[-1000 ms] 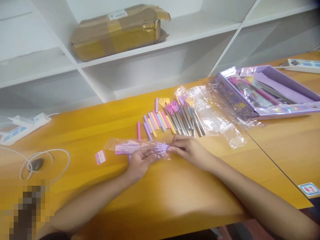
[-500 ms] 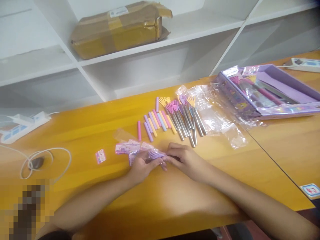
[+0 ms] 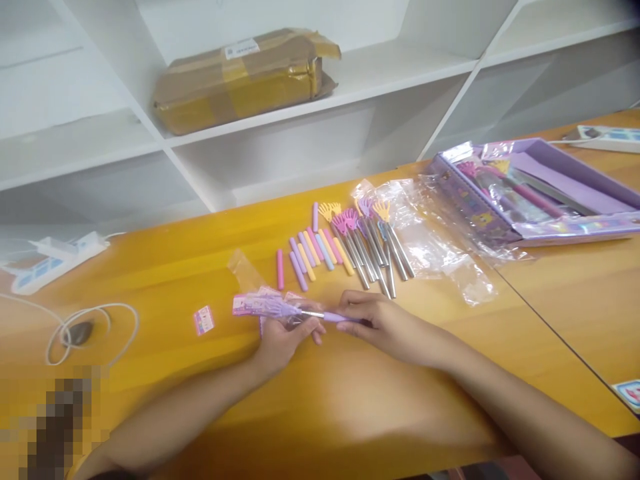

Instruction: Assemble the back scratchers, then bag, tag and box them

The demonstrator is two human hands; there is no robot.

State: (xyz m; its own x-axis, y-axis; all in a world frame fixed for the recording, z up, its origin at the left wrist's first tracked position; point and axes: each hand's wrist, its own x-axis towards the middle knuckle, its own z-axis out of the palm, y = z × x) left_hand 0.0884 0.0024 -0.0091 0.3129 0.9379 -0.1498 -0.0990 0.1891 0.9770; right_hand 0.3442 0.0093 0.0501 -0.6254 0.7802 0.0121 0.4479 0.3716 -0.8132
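A purple back scratcher [image 3: 286,307] with a short metal shaft lies between my hands, its hand-shaped head pointing left over some printed cards [image 3: 247,305]. My left hand [image 3: 285,339] grips it near the shaft, with thin clear plastic at the fingers. At the other end, my right hand [image 3: 373,320] closes round its purple handle [image 3: 336,317]. Just beyond lie several loose coloured handle sleeves [image 3: 313,252] in pink, purple, yellow and blue. Beside them is a pile of back scratchers [image 3: 367,233] with bare metal shafts.
Crumpled clear plastic bags [image 3: 430,240] lie right of the pile, against an open purple box [image 3: 555,230] holding more scratchers. A single card [image 3: 203,321], a cable [image 3: 100,310] and a power strip [image 3: 60,263] are at left. A taped carton [image 3: 240,87] rests on the shelf behind.
The scratcher's head has moved left from between my hands to over the cards. Its metal shaft and purple handle now show between my fingers. The camera view has shifted slightly.
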